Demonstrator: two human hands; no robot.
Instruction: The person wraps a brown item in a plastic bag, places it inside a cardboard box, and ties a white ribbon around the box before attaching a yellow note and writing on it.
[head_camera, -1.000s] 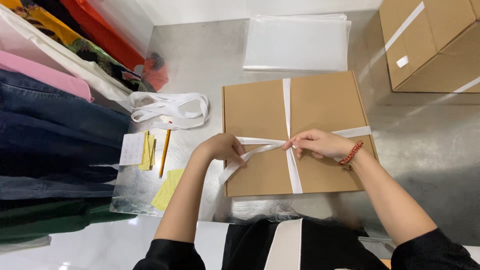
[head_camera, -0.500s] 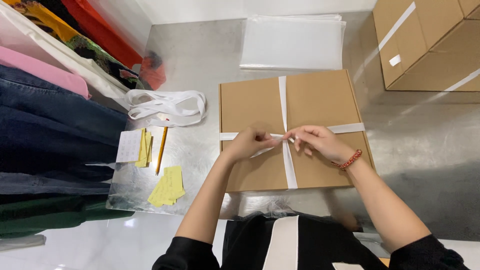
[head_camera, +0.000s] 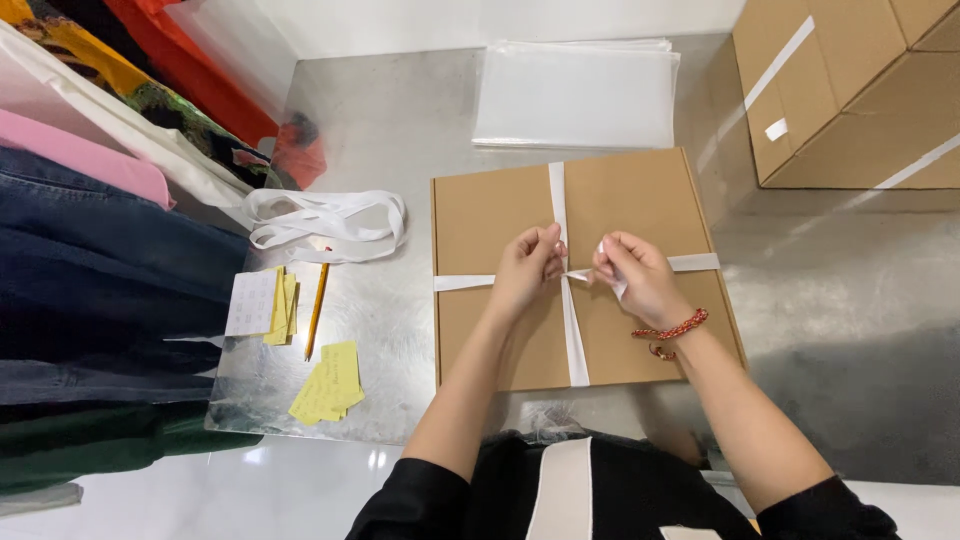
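Both hands (head_camera: 585, 268) now closer (seemingly knotting) on ribbon (head_camera: 574, 335).

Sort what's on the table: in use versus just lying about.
In use: flat cardboard box, white ribbon, left hand, right hand.
Lying about: loose ribbon pile, pencil, yellow notes, clear bags, big carton.

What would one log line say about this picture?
left hand: pinching ribbon | right hand: pinching ribbon | ribbon: crossed over flat box | pencil: beside box
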